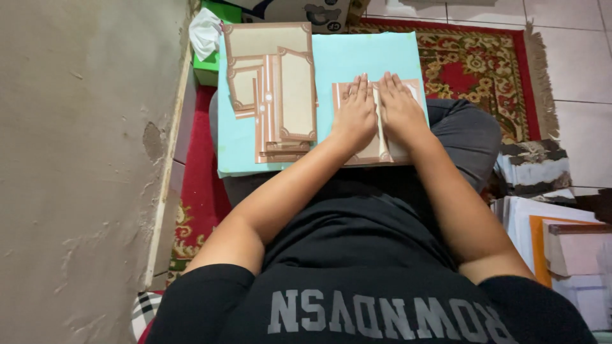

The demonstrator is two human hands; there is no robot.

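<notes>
Middle of the tan card sheet (376, 121) covered by left hand (356, 114) and right hand (400, 109); whether a fold or gap runs between them cannot be told. Stack of tan cards (274, 89), centre-left: lower sheets hidden under upper ones, count unclear. Cardboard box (299, 13) cut off by top edge. Pile of paper sheets (561, 248), lower right, cut by right edge; its contents indistinct. Checked cloth (145, 312), bottom left, mostly hidden behind the sleeve. Legs under the turquoise surface (376, 57) largely concealed.
</notes>
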